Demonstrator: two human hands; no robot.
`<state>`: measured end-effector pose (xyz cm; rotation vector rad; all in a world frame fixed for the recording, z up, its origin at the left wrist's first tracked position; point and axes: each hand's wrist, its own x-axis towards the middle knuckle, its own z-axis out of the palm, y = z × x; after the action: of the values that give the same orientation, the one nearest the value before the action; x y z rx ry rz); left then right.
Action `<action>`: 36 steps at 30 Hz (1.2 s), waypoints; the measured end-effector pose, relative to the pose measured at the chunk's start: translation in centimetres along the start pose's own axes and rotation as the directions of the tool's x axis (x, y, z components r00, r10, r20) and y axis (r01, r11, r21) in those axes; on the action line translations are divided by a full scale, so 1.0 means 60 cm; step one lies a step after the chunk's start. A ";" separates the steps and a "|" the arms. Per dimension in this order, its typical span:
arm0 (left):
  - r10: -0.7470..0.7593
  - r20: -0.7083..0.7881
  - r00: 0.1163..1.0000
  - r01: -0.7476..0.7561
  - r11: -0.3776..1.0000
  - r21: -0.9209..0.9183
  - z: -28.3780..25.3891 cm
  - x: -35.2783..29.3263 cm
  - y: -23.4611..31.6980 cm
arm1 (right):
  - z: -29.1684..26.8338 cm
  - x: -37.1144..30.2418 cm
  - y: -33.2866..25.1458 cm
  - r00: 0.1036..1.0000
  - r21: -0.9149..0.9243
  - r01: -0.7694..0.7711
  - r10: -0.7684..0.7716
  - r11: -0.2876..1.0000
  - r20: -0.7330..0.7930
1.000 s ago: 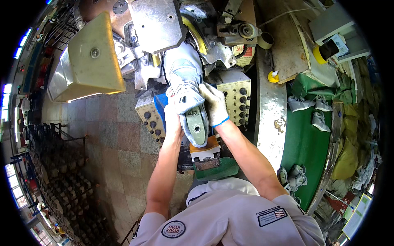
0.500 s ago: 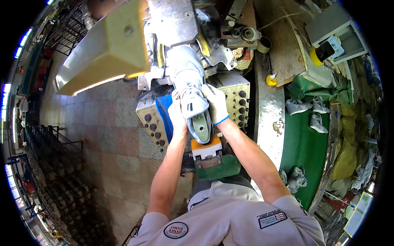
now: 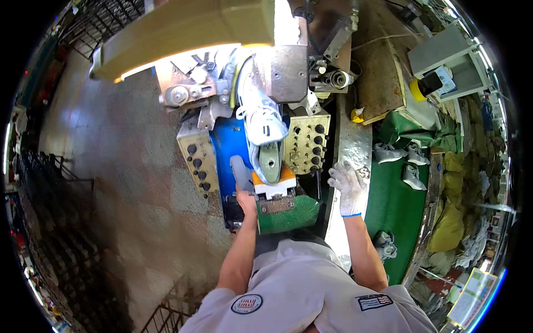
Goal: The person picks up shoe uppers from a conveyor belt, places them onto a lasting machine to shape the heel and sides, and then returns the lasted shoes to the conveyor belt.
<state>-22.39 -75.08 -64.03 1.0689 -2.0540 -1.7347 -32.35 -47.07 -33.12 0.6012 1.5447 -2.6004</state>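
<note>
A light blue-grey sneaker (image 3: 265, 125) with white laces is on a green shoe last (image 3: 271, 158), heel end toward me. Its toe sits under the metal head of a machine (image 3: 288, 72). An orange and white pad (image 3: 275, 183) lies just below the last. My left hand (image 3: 247, 204), left of this pad, is closed around the lower end of a long grey piece (image 3: 241, 173) whose kind I cannot make out; some fingers are hidden. To the right, my right hand (image 3: 348, 187), in a white glove, is open with fingers apart over a metal rail (image 3: 355, 147), holding nothing.
Control boxes with black knobs (image 3: 307, 145) flank the blue panel (image 3: 226, 147). A yellowish lamp-like cover (image 3: 189, 33) hangs over the upper left. More sneakers (image 3: 413, 176) stand on a green belt (image 3: 397, 211) at right. Dark racks (image 3: 66, 238) line the left side.
Both hands have left the sneaker. My right hand moved right over the rail and opened; my left hand came down beside the pad, now with the grey piece. The sneaker stays at the machine.
</note>
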 end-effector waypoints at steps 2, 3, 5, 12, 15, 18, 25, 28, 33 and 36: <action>-0.078 0.070 0.995 0.076 0.997 0.018 -0.003 -0.006 0.048 | -0.020 -0.001 -0.007 0.999 -0.139 0.024 -0.020 0.990 0.027; -0.129 0.100 0.986 0.117 0.986 0.119 -0.015 -0.011 0.081 | -0.030 -0.003 -0.011 0.999 -0.159 0.021 -0.016 0.987 0.035; -0.099 0.026 0.995 0.096 0.990 0.099 -0.037 -0.021 0.154 | -0.031 -0.017 -0.020 0.999 -0.120 0.014 -0.008 0.993 0.051; -0.051 0.103 0.993 0.031 0.982 0.186 -0.274 -0.085 0.457 | -0.002 -0.051 -0.039 0.962 -0.107 -0.026 0.054 0.994 0.269; 0.016 0.199 0.980 -0.064 0.968 0.241 -0.344 -0.105 0.591 | 0.083 -0.089 -0.064 0.932 -0.061 -0.056 0.074 0.997 0.354; 0.150 0.353 0.923 -0.067 0.969 -0.236 -0.283 -0.157 0.671 | 0.116 -0.097 -0.041 0.725 -0.098 0.116 -0.017 0.988 0.689; 0.340 0.299 0.892 -0.370 0.928 0.049 -0.054 -0.214 0.739 | -0.107 0.012 -0.064 0.869 0.660 -0.486 0.236 0.574 0.435; 0.544 0.075 0.836 -0.524 0.748 0.409 -0.089 -0.137 0.691 | -0.371 0.004 -0.126 0.917 0.605 -0.388 0.356 0.696 0.180; 0.280 0.099 0.955 -0.296 0.883 0.364 -0.084 0.018 0.584 | -0.798 -0.034 -0.124 0.863 0.231 -0.093 0.194 0.969 -0.466; 0.403 0.220 0.888 -0.458 0.817 0.351 0.000 -0.014 0.611 | -0.914 -0.035 -0.201 0.573 -0.547 -0.787 0.010 0.285 -0.819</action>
<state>-35.33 -73.68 -29.76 0.5039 -2.5569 -1.2232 -16.90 5.52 -45.51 1.6245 2.1478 -0.7250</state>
